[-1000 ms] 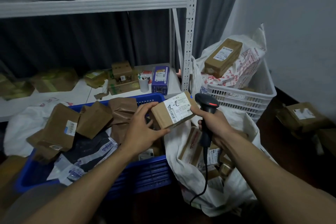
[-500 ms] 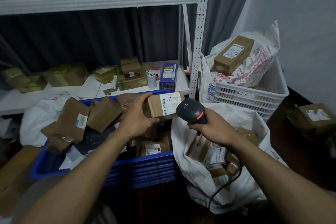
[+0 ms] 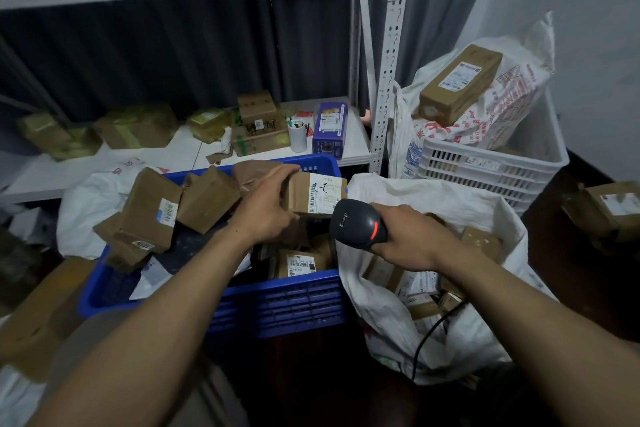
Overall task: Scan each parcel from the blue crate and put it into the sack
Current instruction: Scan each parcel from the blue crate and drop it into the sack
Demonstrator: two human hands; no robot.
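The left hand [image 3: 263, 206] still grips the parcel [image 3: 298, 193] above the blue crate [image 3: 304, 291]. The right hand [image 3: 414, 240], clenched round the scanner [image 3: 358, 225], has tipped it down toward the label [image 3: 322, 192].

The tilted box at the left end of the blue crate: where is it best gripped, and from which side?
Grip the tilted box at its upper end, across its narrow sides, from above. That end stands clear of the rim of the blue crate, while the lower end is wedged among other parcels.
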